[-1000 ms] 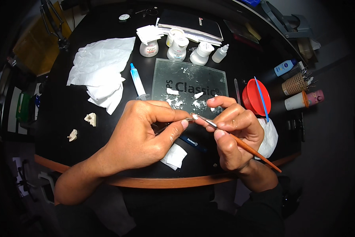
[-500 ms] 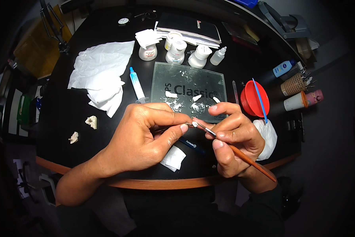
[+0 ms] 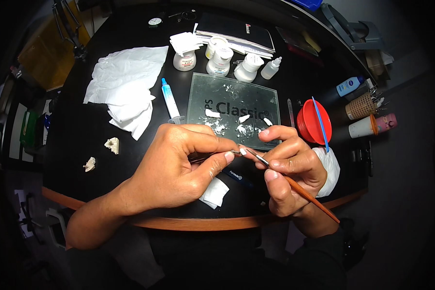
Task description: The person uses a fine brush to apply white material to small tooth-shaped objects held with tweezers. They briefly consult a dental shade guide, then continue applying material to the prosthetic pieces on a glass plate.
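Small white piece (image 3: 243, 152) held between hands, at tip of metal tool (image 3: 236, 152) pinched by left hand (image 3: 178, 157). Wood-handled brush (image 3: 314, 199) pinched by right hand (image 3: 294, 166). Piece judged light, fragile; best held by tool.

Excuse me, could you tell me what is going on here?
A person's right hand holds a slim wooden-handled tool, its tip close to a tiny white piece. The left hand pinches a thin metal holder beside that piece. Beyond the hands lies a glass slab bearing white lumps.
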`<state>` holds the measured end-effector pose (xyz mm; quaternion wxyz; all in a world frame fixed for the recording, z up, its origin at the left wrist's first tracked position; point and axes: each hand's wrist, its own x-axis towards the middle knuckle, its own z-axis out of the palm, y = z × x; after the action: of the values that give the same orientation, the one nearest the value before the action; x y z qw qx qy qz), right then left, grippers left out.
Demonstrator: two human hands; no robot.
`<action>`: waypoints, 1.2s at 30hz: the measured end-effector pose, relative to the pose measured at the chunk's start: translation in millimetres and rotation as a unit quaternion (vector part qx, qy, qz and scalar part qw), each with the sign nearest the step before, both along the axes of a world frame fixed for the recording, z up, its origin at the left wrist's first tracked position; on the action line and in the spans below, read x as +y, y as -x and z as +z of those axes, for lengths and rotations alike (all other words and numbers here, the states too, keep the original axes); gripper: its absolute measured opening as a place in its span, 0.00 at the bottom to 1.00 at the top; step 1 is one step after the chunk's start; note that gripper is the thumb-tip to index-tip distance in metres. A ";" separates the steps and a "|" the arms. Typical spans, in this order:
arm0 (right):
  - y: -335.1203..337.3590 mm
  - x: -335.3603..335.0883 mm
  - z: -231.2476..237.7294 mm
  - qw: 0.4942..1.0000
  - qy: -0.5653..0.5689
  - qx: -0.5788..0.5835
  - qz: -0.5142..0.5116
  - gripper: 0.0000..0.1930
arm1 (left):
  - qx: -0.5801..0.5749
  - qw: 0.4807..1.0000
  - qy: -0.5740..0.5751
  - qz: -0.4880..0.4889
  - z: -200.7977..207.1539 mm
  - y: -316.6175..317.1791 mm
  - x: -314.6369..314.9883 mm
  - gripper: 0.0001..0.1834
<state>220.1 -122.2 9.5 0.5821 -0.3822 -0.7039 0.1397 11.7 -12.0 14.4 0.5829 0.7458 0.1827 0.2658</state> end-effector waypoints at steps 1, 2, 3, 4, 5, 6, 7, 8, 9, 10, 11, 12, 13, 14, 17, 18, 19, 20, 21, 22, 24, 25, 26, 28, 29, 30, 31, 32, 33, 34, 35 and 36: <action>0.2 0.0 -0.3 1.000 0.006 0.003 0.001 0.07 | 0.006 1.000 -0.002 0.000 0.8 0.5 0.1 0.09; 1.2 1.2 -0.1 1.000 0.004 0.009 0.005 0.07 | 0.007 1.000 0.000 0.002 1.6 0.8 0.4 0.09; 2.1 2.3 0.1 1.000 0.002 0.014 0.009 0.07 | 0.016 1.000 -0.005 0.001 2.6 1.1 1.0 0.09; 2.8 2.7 0.1 1.000 0.004 0.013 0.011 0.07 | 0.025 1.000 -0.010 0.000 2.9 1.5 1.4 0.09; 3.4 3.2 0.2 1.000 0.006 0.013 0.009 0.07 | 0.024 1.000 -0.008 0.002 3.2 2.0 1.8 0.09; 4.0 3.8 0.6 1.000 0.009 0.012 0.008 0.07 | 0.025 1.000 -0.013 0.002 3.6 2.7 2.3 0.09; 4.5 3.9 0.9 1.000 0.011 0.011 0.010 0.07 | 0.027 0.999 -0.017 0.001 3.1 3.3 2.2 0.09; 4.9 4.3 1.4 1.000 0.010 0.011 0.012 0.07 | 0.026 1.000 -0.015 0.003 2.3 3.9 1.8 0.09; 5.3 4.5 1.9 1.000 0.009 0.011 0.014 0.07 | 0.017 1.000 -0.024 0.007 1.7 4.5 1.4 0.09; 3.3 3.6 0.0 1.000 0.012 0.011 0.013 0.07 | 0.009 0.999 -0.030 0.007 -0.4 2.9 1.7 0.10; 0.9 2.6 -2.6 1.000 0.016 0.018 0.014 0.06 | 0.008 1.000 -0.027 0.005 -1.8 1.6 2.3 0.10; -0.5 2.2 -4.6 1.000 0.019 0.021 0.014 0.06 | 0.009 0.999 -0.047 0.005 -2.5 0.6 3.0 0.10; -0.3 1.4 -5.3 0.999 0.020 0.025 0.015 0.06 | 0.009 0.998 -0.069 0.006 -1.7 1.4 2.5 0.10; 0.1 1.2 -5.5 0.998 0.030 0.057 0.028 0.06 | 0.008 0.998 -0.068 0.006 -1.3 2.1 1.9 0.10; 1.4 3.6 -5.4 0.994 0.038 0.089 0.049 0.07 | 0.011 0.998 -0.066 0.010 -0.8 3.4 1.5 0.10; 0.5 3.3 -6.0 0.995 0.037 0.082 0.053 0.07 | 0.017 0.997 -0.071 0.007 -0.8 3.7 1.7 0.10; 0.0 3.7 -6.2 0.995 0.036 0.075 0.057 0.07 | 0.022 0.997 -0.075 0.004 -0.6 3.9 2.1 0.10; 1.7 3.1 -6.0 0.995 0.036 0.075 0.058 0.07 | 0.023 0.997 -0.075 0.005 -0.5 3.9 2.1 0.10; 5.0 1.5 -5.4 0.993 0.053 0.089 0.049 0.07 | 0.021 0.997 -0.073 0.005 -0.3 3.9 1.9 0.10; 6.5 0.6 -4.9 0.992 0.070 0.103 0.038 0.07 | 0.019 0.997 -0.070 0.005 -0.4 3.4 2.1 0.10; 1.0 2.8 -7.2 0.994 0.055 0.084 0.046 0.07 | 0.017 0.997 -0.070 0.004 -1.8 2.7 2.6 0.10; -0.8 3.9 -8.1 0.995 0.041 0.067 0.056 0.07 | 0.016 0.997 -0.070 0.005 -2.0 2.7 2.7 0.10; -0.1 3.4 -8.4 0.995 0.040 0.067 0.057 0.07 | 0.016 0.997 -0.070 0.005 -1.7 2.7 2.7 0.10; 2.4 1.8 -9.4 0.992 0.053 0.104 0.048 0.08 | 0.017 0.997 -0.072 0.004 -0.9 3.0 2.6 0.10; 2.2 2.5 -8.2 0.992 0.053 0.104 0.049 0.08 | 0.017 0.997 -0.071 0.004 -0.5 3.0 2.6 0.10; 1.8 3.8 -5.9 0.994 0.050 0.080 0.049 0.07 | 0.017 0.998 -0.068 0.003 0.1 3.0 2.5 0.10; 1.5 4.5 -4.4 0.996 0.046 0.056 0.049 0.07 | 0.017 0.998 -0.065 0.003 0.6 3.0 2.3 0.10; 1.5 4.6 -4.4 0.996 0.046 0.056 0.048 0.07 | 0.017 0.998 -0.065 0.003 0.2 3.0 2.2 0.10; 1.6 4.7 -4.6 0.996 0.044 0.060 0.050 0.07 | 0.015 0.998 -0.065 0.004 -0.7 3.0 2.0 0.10; 1.6 4.6 -4.6 0.996 0.042 0.064 0.052 0.07 | 0.013 0.998 -0.065 0.005 -1.2 2.9 1.9 0.10; 2.7 4.0 -5.1 0.996 0.042 0.064 0.052 0.07 | 0.012 0.998 -0.065 0.004 -1.4 2.8 1.9 0.10; 4.6 2.9 -5.8 0.994 0.050 0.087 0.047 0.07 | 0.011 0.998 -0.067 0.004 -1.5 2.8 1.8 0.10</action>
<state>215.5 -119.3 3.7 0.6140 -0.3636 -0.6600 0.2350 9.0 -10.2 12.9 0.5285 0.7853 0.1736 0.2719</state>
